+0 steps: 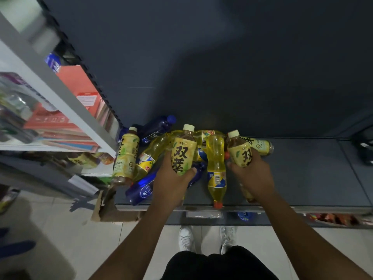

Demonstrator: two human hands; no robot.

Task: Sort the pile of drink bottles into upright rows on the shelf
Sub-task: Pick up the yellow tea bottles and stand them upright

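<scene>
A pile of drink bottles lies on the dark shelf (pixel 306 178). My left hand (pixel 171 182) grips a yellow-labelled tea bottle (pixel 184 150) with a cream cap, held upright above the pile. My right hand (pixel 252 176) grips a second tea bottle (pixel 240 150) of the same kind, tilted a little to the left. Under and between them lie clear yellow soda bottles (pixel 217 168), dark blue bottles (pixel 141 188) and another tea bottle (pixel 126 158) at the left. One more tea bottle (pixel 260 145) lies on its side behind my right hand.
A grey side shelf unit (pixel 66 110) with red boxes stands to the left. A torn cardboard box (pixel 109 209) sits at the shelf's left front corner. The right part of the shelf is bare. A lower shelf with goods (pixel 333 218) shows below the front edge.
</scene>
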